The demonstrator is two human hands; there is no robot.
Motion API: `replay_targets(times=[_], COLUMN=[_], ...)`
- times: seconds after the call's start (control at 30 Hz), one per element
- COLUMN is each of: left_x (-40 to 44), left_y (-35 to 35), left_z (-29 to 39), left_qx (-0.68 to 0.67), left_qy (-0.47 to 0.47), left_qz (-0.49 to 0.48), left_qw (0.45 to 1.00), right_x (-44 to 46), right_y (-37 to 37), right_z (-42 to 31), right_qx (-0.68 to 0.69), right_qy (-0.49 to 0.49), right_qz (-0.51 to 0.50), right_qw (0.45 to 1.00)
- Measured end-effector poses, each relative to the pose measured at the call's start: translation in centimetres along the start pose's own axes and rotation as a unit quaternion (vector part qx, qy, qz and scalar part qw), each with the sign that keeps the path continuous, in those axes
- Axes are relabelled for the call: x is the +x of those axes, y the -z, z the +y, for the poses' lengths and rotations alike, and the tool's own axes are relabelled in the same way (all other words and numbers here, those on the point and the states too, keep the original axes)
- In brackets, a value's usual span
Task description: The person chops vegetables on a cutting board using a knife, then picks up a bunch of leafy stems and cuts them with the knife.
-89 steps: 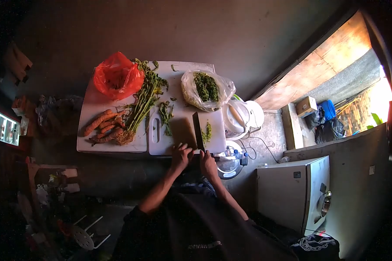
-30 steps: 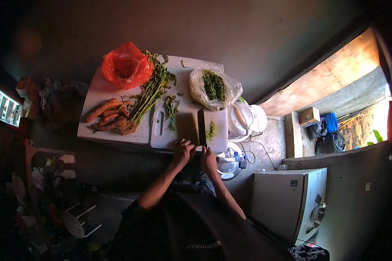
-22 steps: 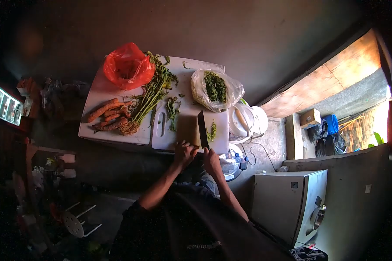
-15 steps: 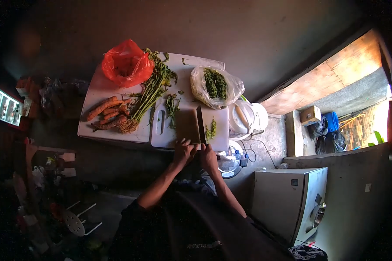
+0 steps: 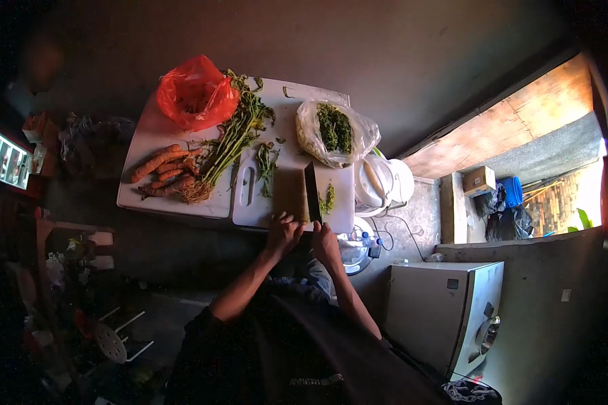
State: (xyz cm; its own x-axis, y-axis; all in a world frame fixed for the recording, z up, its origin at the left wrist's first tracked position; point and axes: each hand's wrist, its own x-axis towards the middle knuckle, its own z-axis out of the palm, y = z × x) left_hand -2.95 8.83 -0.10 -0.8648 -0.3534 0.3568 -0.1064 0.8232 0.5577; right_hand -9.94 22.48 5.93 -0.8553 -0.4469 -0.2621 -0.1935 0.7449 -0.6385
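Observation:
My right hand is closed round the handle of a knife, whose long dark blade points away from me across the white cutting board. Left of the blade and close against it lies a brown rectangular slab; its kind is unclear. My left hand has its fingers curled over the slab's near end, close to the knife. Small chopped green pieces lie just right of the blade. A few green leaves rest on the board's left part.
Leafy green stalks and carrots lie on the white table to the left. Behind them stands a red plastic bag. A clear bag of chopped greens sits behind the board. A white appliance stands right of the table.
The camera view has shifted slightly. Both hands, the knife and the slab stay in nearly the same arrangement on the board.

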Motion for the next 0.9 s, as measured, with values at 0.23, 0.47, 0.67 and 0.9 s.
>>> replay_targets(times=[0.23, 0.47, 0.67, 0.9], left_x=[0.0, -0.2, -0.2, -0.3], left_y=[1.3, 0.6, 0.7, 0.1], left_z=[0.7, 0.5, 0.6, 0.4], left_qx=[0.006, -0.008, 0.013, 0.007], left_qy=[0.009, 0.000, -0.005, -0.009], left_qz=[-0.038, 0.032, -0.006, 0.057], left_qw=[0.999, 0.999, 1.000, 0.998], right_x=[-1.4, -1.0, -1.3, -1.2], right_y=[-1.2, 0.1, -0.6, -0.5], right_z=[-0.1, 0.4, -0.6, 1.3], right_qx=[0.019, 0.008, 0.000, -0.003], right_qy=[-0.012, 0.014, 0.009, 0.053], right_qz=[0.016, -0.012, 0.017, 0.013], right_qw=[1.000, 1.000, 1.000, 0.999])
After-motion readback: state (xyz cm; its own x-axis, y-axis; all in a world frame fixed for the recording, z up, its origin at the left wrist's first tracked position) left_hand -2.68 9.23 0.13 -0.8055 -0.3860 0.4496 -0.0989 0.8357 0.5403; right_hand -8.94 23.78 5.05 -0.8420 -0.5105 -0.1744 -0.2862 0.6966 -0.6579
